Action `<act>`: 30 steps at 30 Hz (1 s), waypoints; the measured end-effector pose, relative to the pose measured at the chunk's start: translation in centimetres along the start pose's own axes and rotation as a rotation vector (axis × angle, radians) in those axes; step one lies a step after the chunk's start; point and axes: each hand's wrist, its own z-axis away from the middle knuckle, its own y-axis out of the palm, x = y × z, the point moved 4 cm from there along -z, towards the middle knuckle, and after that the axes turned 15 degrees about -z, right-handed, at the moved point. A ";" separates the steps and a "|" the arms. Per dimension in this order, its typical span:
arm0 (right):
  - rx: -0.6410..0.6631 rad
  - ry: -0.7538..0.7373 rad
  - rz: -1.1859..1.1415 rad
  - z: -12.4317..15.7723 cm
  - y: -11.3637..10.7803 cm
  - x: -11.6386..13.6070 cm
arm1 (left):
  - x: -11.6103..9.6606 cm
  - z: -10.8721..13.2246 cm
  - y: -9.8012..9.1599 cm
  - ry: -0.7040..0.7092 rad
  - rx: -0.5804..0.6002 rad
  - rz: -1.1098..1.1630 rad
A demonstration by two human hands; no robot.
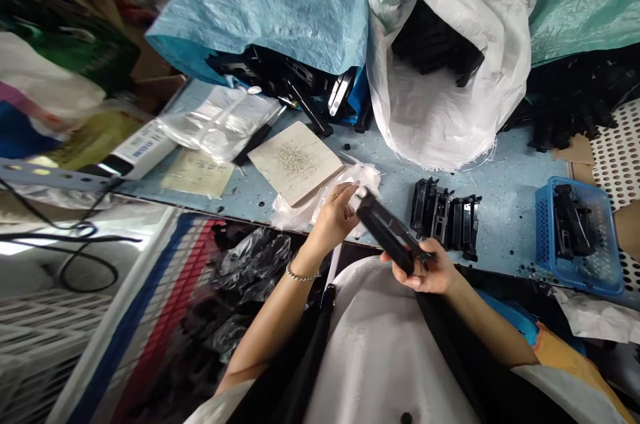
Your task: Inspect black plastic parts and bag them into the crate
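My right hand (pixel 430 269) grips the lower end of a long black plastic part (pixel 387 229), which is tilted up to the left above the table's front edge. Close to the part's upper end is my left hand (pixel 339 214), its fingers bent together. Whatever they may hold is too small or hidden to make out. Behind that hand lie crumpled clear plastic bags (pixel 367 177), partly under a pale square board (pixel 297 163) with many tiny bits scattered on it. To the right, several similar black parts (pixel 444 217) stand in a row on the blue table (pixel 390 171).
A blue basket (pixel 543 231) at the right holds black parts. Along the back sit a white woven sack (pixel 450 124) and a blue sack (pixel 280 4), both with black pieces inside. Plastic packets (pixel 220 121) and a yellowish paper (pixel 197 173) lie at the left.
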 end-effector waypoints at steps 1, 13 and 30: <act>-0.009 0.065 -0.069 -0.2 -0.6 -0.5 | 0.3 0.2 0.2 0.028 -0.010 -0.009; -0.312 -0.291 0.120 -3.5 -2.0 0.8 | -5.8 4.2 0.3 0.247 0.025 -0.184; -0.717 -0.549 1.935 1.8 2.6 11.6 | 12.6 19.4 -9.2 -0.386 0.162 -0.033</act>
